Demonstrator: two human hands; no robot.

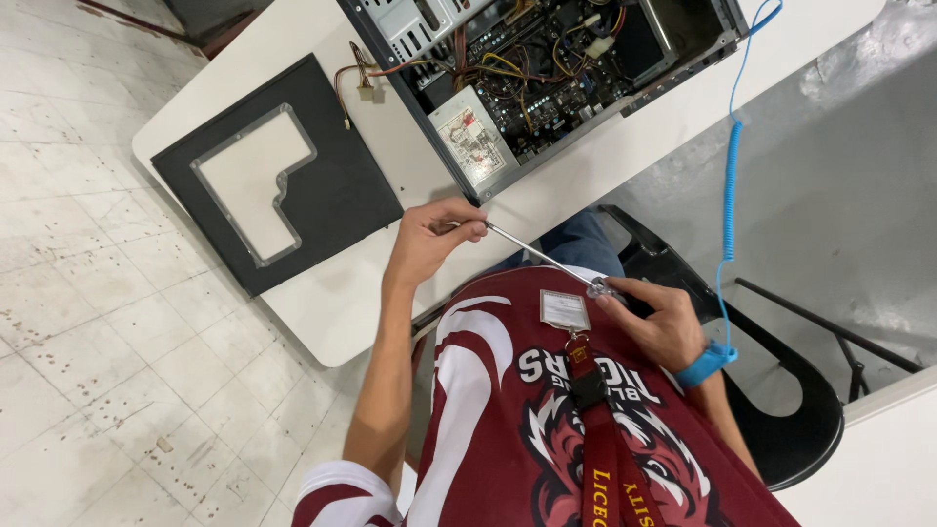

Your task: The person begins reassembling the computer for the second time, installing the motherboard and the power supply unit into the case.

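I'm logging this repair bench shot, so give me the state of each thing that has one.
Computer case: lying on the table, side open.
Side panel: off, flat on the table.
Screwdriver: held across both hands.
Left hand: pinching the shaft tip.
Right hand: gripping the handle.
Wrist strap: on the right wrist.

Under me the floor at nine o'clock is pale, worn tile, speckled with dark spots and grimy joints. My white table with rounded corners runs from ten o'clock toward one. At three o'clock the floor turns to smooth grey concrete. A black chair stands at four o'clock, beside another white surface at five. Light is even.
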